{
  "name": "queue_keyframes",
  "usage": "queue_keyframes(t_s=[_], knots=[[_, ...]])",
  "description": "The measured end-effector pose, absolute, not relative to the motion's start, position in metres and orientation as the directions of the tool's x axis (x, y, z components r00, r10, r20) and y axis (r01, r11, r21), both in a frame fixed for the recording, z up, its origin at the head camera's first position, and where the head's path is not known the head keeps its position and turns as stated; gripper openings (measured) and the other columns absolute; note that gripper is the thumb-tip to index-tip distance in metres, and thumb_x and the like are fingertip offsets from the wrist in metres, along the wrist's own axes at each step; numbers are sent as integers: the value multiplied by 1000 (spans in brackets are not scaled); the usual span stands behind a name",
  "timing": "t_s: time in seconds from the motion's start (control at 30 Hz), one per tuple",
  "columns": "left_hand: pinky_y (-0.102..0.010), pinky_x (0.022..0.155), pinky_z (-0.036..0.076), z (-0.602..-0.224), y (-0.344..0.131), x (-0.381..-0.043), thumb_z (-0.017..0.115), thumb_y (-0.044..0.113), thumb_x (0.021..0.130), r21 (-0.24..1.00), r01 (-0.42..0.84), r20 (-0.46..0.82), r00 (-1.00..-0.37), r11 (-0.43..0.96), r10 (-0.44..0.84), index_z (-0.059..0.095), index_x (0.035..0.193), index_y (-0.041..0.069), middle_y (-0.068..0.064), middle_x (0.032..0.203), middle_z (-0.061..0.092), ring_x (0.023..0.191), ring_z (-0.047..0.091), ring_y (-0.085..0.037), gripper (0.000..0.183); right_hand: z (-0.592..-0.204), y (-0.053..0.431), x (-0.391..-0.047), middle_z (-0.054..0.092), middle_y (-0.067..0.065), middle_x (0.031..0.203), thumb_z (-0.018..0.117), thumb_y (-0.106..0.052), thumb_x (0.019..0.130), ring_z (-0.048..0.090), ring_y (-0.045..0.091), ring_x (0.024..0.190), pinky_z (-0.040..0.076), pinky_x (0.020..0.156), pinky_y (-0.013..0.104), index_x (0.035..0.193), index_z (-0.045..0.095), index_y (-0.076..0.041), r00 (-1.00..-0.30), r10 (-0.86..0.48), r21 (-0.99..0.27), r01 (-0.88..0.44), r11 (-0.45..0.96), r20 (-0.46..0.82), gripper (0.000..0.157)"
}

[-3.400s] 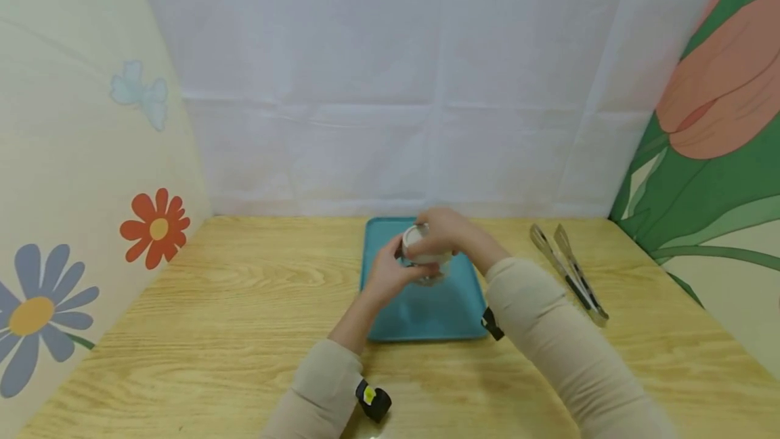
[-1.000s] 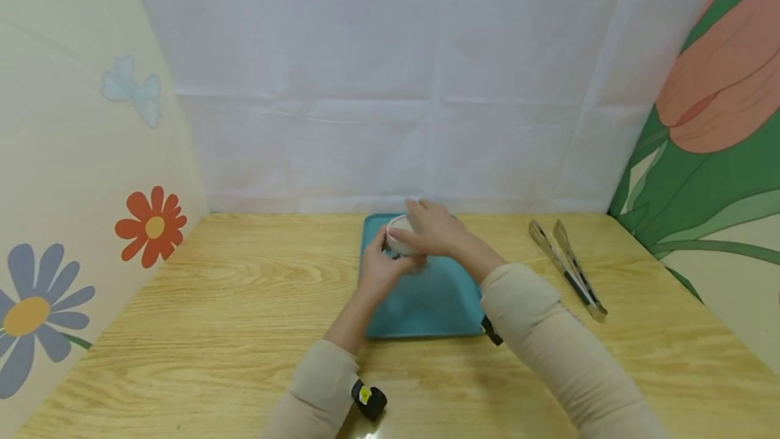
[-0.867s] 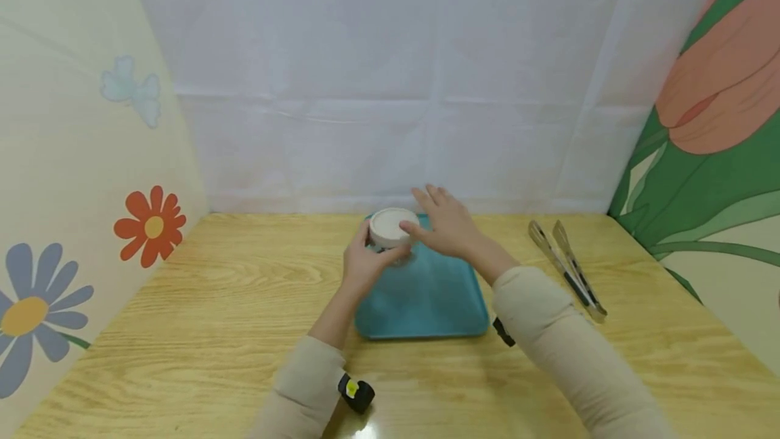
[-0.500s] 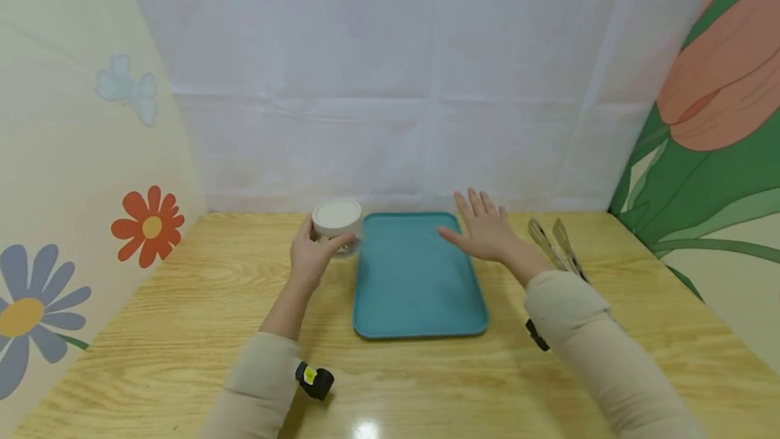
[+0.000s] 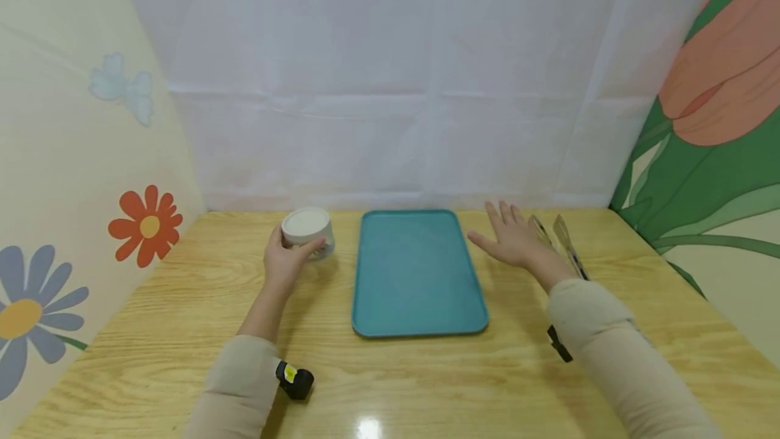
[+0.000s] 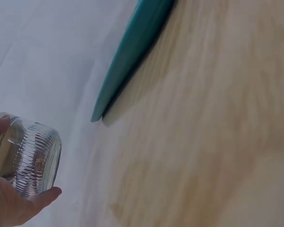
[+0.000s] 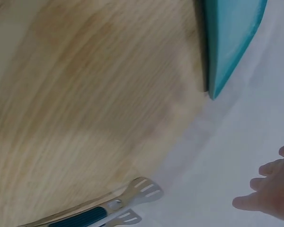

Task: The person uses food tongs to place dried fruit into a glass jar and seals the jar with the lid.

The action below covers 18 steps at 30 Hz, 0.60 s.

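A ribbed clear glass jar (image 6: 34, 153) with a round white lid (image 5: 307, 223) is in my left hand (image 5: 284, 261), left of the tray near the back of the table. My fingers go round its far side and my thumb lies across its near side. The lid sits on top, facing up. My right hand (image 5: 510, 241) holds nothing; its fingers are spread above the table between the tray and the tongs. In the right wrist view the right hand (image 7: 274, 189) shows at the right edge, apart from the tongs (image 7: 114, 205).
A blue-green rectangular tray (image 5: 419, 273) lies flat on the wooden table (image 5: 414, 385) between my hands. Metal tongs (image 5: 563, 230) lie at the right, partly behind my right forearm. A white cloth (image 5: 365, 87) hangs along the back edge, with painted panels on both sides.
Both hands were together on the jar over the tray. The right hand has let go of the lid and moved right; the left hand has carried the jar left off the tray and lowered it.
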<state>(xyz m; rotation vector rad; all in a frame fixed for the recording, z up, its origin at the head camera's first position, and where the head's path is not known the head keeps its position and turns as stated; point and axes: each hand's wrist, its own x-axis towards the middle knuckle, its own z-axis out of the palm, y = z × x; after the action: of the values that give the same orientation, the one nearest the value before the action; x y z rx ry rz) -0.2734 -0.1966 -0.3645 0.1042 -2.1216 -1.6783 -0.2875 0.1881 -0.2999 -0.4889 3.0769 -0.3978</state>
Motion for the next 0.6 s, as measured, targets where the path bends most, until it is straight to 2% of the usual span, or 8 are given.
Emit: queue_keyframes(t_s=[0.2, 0.3, 0.6], knots=[[-37, 92, 31, -351, -198, -257, 74, 30, 67, 961, 133, 215, -912, 243, -351, 29, 132, 6, -12, 125, 38, 114, 34, -25, 82, -310, 197, -287, -5, 24, 139, 22, -65, 82, -7, 40, 124, -6, 93, 57, 138, -1, -3, -952, -305, -225, -304, 926, 28, 86], [-39, 92, 30, -348, -200, -253, 73, 23, 70, 966, 113, 193, -915, 234, -355, 26, 132, 5, -14, 127, 35, 115, 32, -27, 80, -316, 200, -288, -5, 25, 139, 22, -64, 83, -6, 42, 123, -5, 92, 59, 138, -1, -2, -953, -301, -224, -300, 927, 31, 86], [-41, 93, 29, -357, -212, -250, 72, 26, 71, 975, 78, 144, -935, 207, -326, 19, 135, 7, -12, 131, 28, 118, 28, -28, 85, -329, 205, -287, -4, 27, 138, 25, -63, 83, -7, 44, 122, -6, 90, 61, 137, 1, -1, -953, -301, -256, -297, 920, 25, 86]])
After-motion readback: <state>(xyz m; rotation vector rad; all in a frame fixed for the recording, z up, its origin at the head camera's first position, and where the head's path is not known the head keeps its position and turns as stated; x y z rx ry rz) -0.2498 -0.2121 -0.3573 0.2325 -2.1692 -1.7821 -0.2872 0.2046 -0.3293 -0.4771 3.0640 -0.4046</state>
